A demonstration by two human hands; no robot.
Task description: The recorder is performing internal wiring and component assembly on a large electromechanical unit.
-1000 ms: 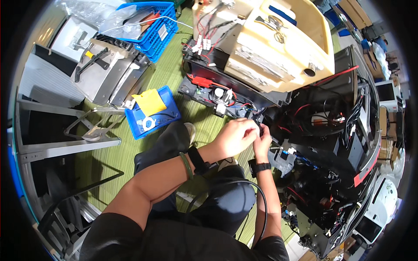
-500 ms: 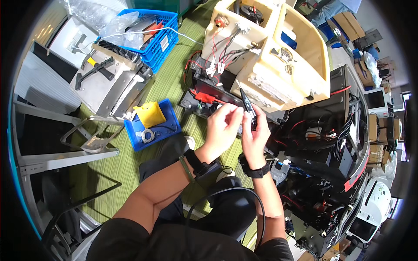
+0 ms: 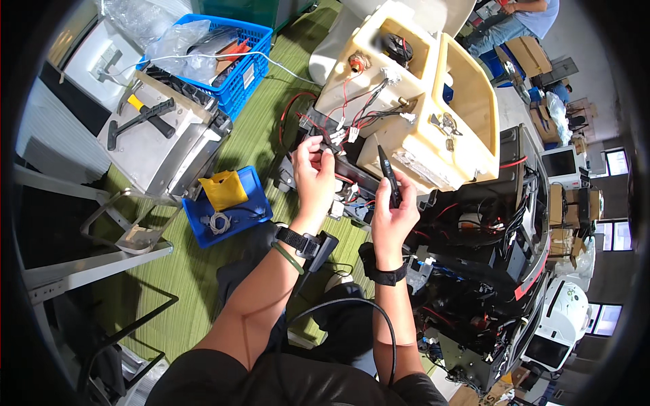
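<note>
Pen-shaped tool [image 3: 387, 169], wrapped by the right hand's [image 3: 396, 218] closed fingers beside the cream tank [image 3: 466, 146], could snag wires [image 3: 370, 117] if swung toward the left hand [image 3: 313, 181], whose half-curled fingers' contents I cannot tell.

One view served: the left of two fisheye cameras worn side by side on the person's head. It looked steeply down and ahead, over the black shirt [image 3: 271, 379] at the lower edge, with the left forearm [image 3: 261, 298] and right forearm [image 3: 395, 325] running up from there. The left hand [image 3: 315, 186] and right hand [image 3: 395, 220] stood around mid-picture, within arm's reach of the lens — the green floor [image 3: 271, 139] lay farther below. The picture was upright and unmirrored, its left the person's left. Coverage was wide — at the far right, distant windows [image 3: 617, 162] leaned within the dark, curved rim.
</note>
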